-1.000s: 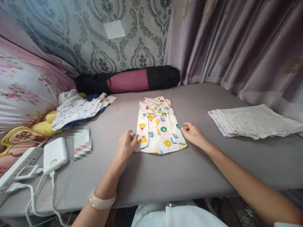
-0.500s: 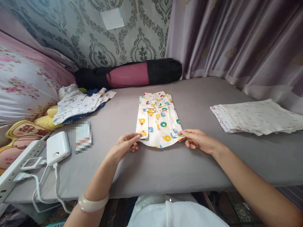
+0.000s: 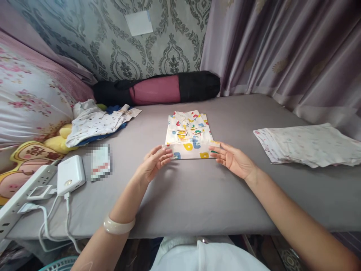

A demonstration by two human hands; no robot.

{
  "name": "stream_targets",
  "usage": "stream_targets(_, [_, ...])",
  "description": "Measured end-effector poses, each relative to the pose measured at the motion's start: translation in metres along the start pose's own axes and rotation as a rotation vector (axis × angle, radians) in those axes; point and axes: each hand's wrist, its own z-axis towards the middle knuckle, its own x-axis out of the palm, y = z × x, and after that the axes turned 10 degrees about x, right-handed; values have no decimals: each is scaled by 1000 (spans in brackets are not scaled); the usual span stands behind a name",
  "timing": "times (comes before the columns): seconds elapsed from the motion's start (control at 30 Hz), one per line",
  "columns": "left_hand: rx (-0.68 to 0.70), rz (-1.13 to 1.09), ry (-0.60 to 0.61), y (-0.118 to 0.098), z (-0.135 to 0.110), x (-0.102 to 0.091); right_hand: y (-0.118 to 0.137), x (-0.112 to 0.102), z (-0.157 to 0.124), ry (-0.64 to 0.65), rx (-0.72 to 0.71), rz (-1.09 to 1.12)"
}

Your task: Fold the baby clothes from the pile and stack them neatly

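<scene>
A small white shirt (image 3: pixel 187 150) printed with colourful letters and figures lies in the middle of the bed, collar at the far end. Its bottom part is folded up over the body, and the sleeves are tucked inward. At the left end of that fold is my left hand (image 3: pixel 156 162), fingers loosely extended and touching the cloth edge. My right hand (image 3: pixel 233 161) rests at the opposite end, its fingers apart against the folded corner. Neither hand visibly grips the fabric.
To the right is a stack of folded light cloths (image 3: pixel 307 145). Crumpled clothes (image 3: pixel 96 122) lie left, near plush toys (image 3: pixel 35 154). A white power bank (image 3: pixel 71 175), a cabled power strip (image 3: pixel 31 192) and a blurred packet (image 3: pixel 100 162) sit nearer. A long black-and-maroon bag (image 3: pixel 155 89) lines the wall.
The shirt's bottom hem has been folded up toward the collar, so the shirt is shorter. Both hands moved forward with it, and their fingers have loosened from the pinch.
</scene>
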Motion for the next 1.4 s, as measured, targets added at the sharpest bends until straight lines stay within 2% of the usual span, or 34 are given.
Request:
stream_targets(0.1, [144, 184, -23, 5, -1, 2, -4, 7, 1, -125, -106, -142])
stream_targets(0.2, [330, 509, 107, 12, 1, 6, -11, 16, 6, -204, -301, -511])
stream_targets(0.33, [651, 973, 377, 26, 12, 21, -18, 35, 17, -141, -614, -1185])
stream_targets(0.4, [780, 1190, 473, 34, 19, 31, -19, 46, 22, -100, -649, -1393])
stream_targets(0.47, [803, 1385, 503, 42, 26, 38, -19, 54, 28, -87, -644, -1498])
stream_targets(0.53, [766, 1527, 489, 49, 31, 41, -19, 57, 33, -78, -646, -1547])
stream_targets(0.63, [697, 1617, 474, 57, 34, 40, -23, 56, 40, -59, -625, -1567])
stream_targets(0.77, [646, 1642, 484, 64, 34, 36, -28, 53, 43, -37, -575, -1559])
stream_targets(0.93, [683, 1582, 464, 65, 38, 30, -23, 49, 40, 19, -546, -1524])
stream_targets(1.0, [730, 1571, 400, 65, 40, 25, -20, 44, 40, -14, -531, -1508])
stream_targets(1.07, [761, 1586, 326, 64, 42, 19, -17, 37, 42, -115, -527, -1508])
stream_targets(1.13, [737, 1605, 305, 65, 45, 13, -18, 29, 45, -199, -517, -1522])
stream_targets(1.27, [644, 1626, 338, 68, 49, 8, -21, 19, 52, -184, -437, -1543])
stream_targets(1.4, [625, 1612, 355, 64, 48, 7, -22, 18, 54, -165, -406, -1535])
